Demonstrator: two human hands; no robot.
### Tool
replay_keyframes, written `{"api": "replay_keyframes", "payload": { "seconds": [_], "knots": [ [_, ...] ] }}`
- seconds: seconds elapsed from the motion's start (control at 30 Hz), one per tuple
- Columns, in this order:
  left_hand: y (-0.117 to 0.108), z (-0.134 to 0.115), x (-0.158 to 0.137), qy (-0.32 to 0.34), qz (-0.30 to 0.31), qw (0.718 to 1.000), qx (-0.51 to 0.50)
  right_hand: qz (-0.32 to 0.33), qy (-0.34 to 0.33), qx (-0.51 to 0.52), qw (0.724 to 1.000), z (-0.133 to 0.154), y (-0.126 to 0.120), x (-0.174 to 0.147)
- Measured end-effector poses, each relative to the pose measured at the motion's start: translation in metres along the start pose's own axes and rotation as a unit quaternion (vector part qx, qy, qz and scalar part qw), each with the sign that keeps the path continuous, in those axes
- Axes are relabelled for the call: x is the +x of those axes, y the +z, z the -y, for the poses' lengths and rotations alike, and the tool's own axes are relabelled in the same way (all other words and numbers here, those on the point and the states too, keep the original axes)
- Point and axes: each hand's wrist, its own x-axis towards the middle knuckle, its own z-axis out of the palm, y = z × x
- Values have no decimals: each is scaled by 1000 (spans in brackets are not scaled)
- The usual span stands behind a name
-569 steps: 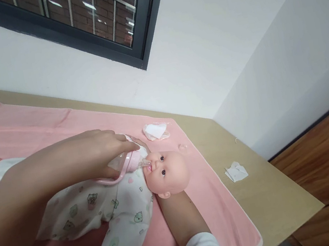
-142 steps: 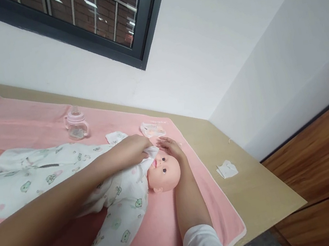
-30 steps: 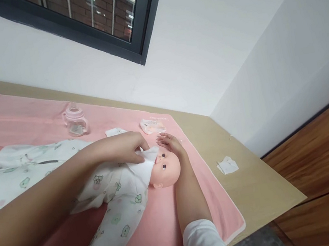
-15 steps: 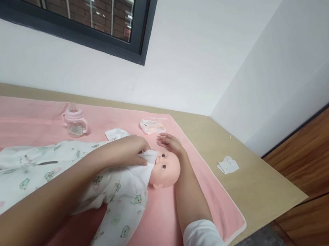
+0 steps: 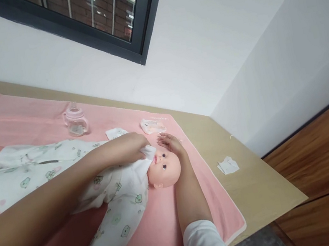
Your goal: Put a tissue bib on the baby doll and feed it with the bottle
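A baby doll with a bald head [image 5: 166, 169] lies on its back in a white animal-print outfit [image 5: 122, 190]. My left hand [image 5: 133, 147] pinches a thin white cloth [image 5: 148, 153] beside the doll's mouth and chin. The cloth's other end spreads over the neck, and my fingertips are partly hidden behind it. Around the top of the doll's head curves my right arm, its wrist close against the head. My right hand [image 5: 170, 142] lies beyond the head with its fingers stretched out and nothing in them.
A pink blanket [image 5: 166, 224] covers much of the wooden table [image 5: 259, 191]. A pink two-handled baby bottle [image 5: 76, 120] stands at the back, and a small clear plastic packet [image 5: 153, 126] lies near my right hand. A folded white cloth [image 5: 228, 165] rests at right. Walls border the table.
My left hand has lifted slightly and drawn the white cloth off the doll's mouth, so the lips now show. My right hand has stayed in place.
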Motion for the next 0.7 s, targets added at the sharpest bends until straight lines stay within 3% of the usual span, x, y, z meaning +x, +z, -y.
{"api": "replay_keyframes", "payload": {
  "seconds": [0.23,0.37,0.53,0.7],
  "knots": [
    [1,2,3,-3,-18,1000,6,0,0,5,1000,-2,-1,2],
    [5,4,6,28,-53,998,-18,3,-2,4,1000,-4,-3,5],
    [11,11,9,15,-45,998,-35,3,-2,9,1000,-4,-4,5],
    [20,21,13,41,-86,993,-67,3,-3,4,1000,-2,-2,3]
  ]
}}
